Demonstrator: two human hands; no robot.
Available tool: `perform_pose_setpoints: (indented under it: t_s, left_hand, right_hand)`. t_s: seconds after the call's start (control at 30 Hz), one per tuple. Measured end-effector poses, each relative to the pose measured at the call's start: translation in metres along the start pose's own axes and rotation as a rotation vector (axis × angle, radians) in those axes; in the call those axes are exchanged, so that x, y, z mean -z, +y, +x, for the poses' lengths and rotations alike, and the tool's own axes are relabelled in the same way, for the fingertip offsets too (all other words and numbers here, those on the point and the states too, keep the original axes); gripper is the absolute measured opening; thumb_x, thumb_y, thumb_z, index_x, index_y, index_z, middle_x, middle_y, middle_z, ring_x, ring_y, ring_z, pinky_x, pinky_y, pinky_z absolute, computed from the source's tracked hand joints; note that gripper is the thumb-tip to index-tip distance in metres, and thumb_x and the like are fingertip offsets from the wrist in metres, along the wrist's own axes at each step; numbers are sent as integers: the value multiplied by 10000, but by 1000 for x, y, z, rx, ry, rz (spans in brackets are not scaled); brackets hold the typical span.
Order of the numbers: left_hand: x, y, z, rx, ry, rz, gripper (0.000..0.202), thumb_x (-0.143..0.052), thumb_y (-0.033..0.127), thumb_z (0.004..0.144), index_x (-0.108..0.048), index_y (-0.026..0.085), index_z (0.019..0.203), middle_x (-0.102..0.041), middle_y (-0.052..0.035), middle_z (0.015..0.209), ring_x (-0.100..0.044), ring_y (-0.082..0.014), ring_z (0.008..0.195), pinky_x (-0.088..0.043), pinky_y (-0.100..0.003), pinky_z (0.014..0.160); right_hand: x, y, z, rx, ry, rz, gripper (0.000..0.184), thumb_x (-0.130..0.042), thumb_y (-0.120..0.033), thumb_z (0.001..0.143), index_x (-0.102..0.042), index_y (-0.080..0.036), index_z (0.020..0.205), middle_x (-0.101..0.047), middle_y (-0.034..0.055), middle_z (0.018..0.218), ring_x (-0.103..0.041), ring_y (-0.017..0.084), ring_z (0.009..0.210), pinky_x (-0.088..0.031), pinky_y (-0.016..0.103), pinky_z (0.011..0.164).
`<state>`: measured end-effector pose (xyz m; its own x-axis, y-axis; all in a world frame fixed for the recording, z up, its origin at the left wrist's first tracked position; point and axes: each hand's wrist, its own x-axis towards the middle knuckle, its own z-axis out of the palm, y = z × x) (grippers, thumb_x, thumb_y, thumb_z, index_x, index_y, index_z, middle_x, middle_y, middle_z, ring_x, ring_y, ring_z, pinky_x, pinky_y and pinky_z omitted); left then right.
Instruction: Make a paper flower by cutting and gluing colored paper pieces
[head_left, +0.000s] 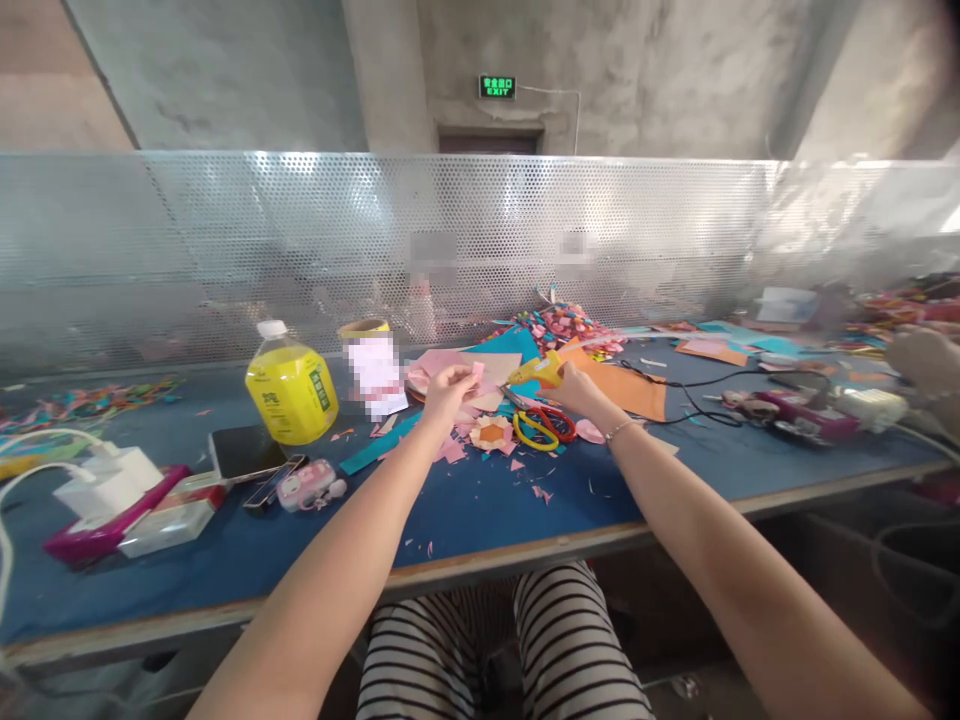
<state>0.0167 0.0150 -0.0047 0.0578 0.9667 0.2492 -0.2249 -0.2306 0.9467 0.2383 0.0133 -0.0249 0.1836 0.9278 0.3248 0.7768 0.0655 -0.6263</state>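
Note:
My left hand (448, 392) is closed in a pinch on a small pink paper piece (477, 372), held up over the blue table (480, 500). My right hand (576, 388) grips a yellow glue gun (534, 372) whose tip points left toward the pink piece. Just below the hands lie an orange-and-pink paper flower (491, 433) and scissors (541, 424) with yellow and red handles. Pink and orange paper sheets (630, 388) lie beyond the hands.
A yellow drink bottle (291, 390), a phone (244, 452), chargers (112, 480) and a pink case sit at left. A tape roll (364, 328) and a heap of coloured scraps (562, 325) lie by the perforated metal screen. Another person's hand (926, 362) is at far right.

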Motion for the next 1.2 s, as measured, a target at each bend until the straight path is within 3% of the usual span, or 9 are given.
perform_pose_setpoints:
  t_s: [0.13, 0.23, 0.43, 0.5, 0.6, 0.67, 0.77, 0.97, 1.2]
  left_hand:
    - [0, 1, -1, -9, 6, -9, 242, -717, 272, 502, -582, 146, 659, -599, 0, 654, -571, -100, 628, -478, -274, 681]
    - [0, 0, -1, -10, -8, -16, 227, -711, 257, 509, -579, 146, 657, -593, 4, 644, -570, -97, 618, -479, -278, 688]
    - [-2, 3, -2, 13, 8, -5, 203, -697, 225, 524, -575, 139, 661, -596, 2, 631, -568, -93, 604, -477, -277, 685]
    - [-2, 4, -4, 20, 4, -9, 195, -695, 218, 529, -575, 137, 659, -595, 4, 632, -572, -93, 613, -478, -274, 688]
    - [-3, 4, -6, 42, 0, -24, 182, -689, 201, 539, -579, 132, 665, -598, 4, 639, -576, -89, 610, -481, -277, 706]
    - [-4, 3, -6, 57, 0, -51, 170, -685, 184, 547, -577, 127, 666, -600, 4, 637, -579, -85, 605, -481, -284, 727]
    - [-6, 0, -6, 70, -26, -97, 150, -681, 158, 562, -574, 124, 662, -600, 4, 632, -589, -84, 615, -479, -293, 766]
    - [-15, -2, -11, 100, -118, -144, 150, -690, 136, 576, -580, 124, 677, -618, -4, 656, -611, -99, 663, -477, -300, 802]
    - [-18, -3, -14, 192, -175, -204, 137, -676, 105, 599, -582, 129, 695, -629, -5, 680, -614, -92, 668, -489, -244, 733]
  right_hand:
    - [18, 30, 14, -140, 52, 63, 372, -583, -320, 655, -462, -130, 951, -590, 75, 747, -500, 117, 493, -356, 230, 440]
    - [30, 50, 21, -166, 178, -29, 267, -489, -206, 690, -493, -119, 943, -588, 103, 843, -538, 134, 630, -378, 234, 527]
    - [40, 65, 18, -261, 320, -306, 347, -441, -97, 679, -522, -93, 1016, -530, 191, 1055, -494, 275, 994, -369, 375, 774]
    - [37, 59, 17, -192, 300, -318, 352, -446, -62, 659, -538, -83, 998, -544, 190, 1043, -486, 273, 1009, -362, 380, 807]
    - [22, 35, 14, 44, 128, -138, 250, -418, -68, 695, -572, -117, 886, -604, 116, 932, -543, 184, 886, -395, 306, 786]
    - [7, 12, 7, 200, 26, 17, 166, -425, -139, 736, -574, -144, 808, -617, 62, 836, -555, 146, 787, -415, 278, 751]
    - [-14, -21, -9, 382, -26, 219, 139, -465, -260, 749, -553, -162, 793, -601, 35, 814, -549, 131, 770, -427, 270, 731]
    - [-39, -48, -27, 391, -67, 538, 228, -537, -354, 708, -483, -188, 854, -567, 28, 845, -550, 128, 782, -449, 276, 711]
    - [-38, -51, -26, 393, -23, 756, 256, -562, -379, 686, -403, -206, 789, -484, -5, 793, -511, 104, 727, -447, 255, 684]
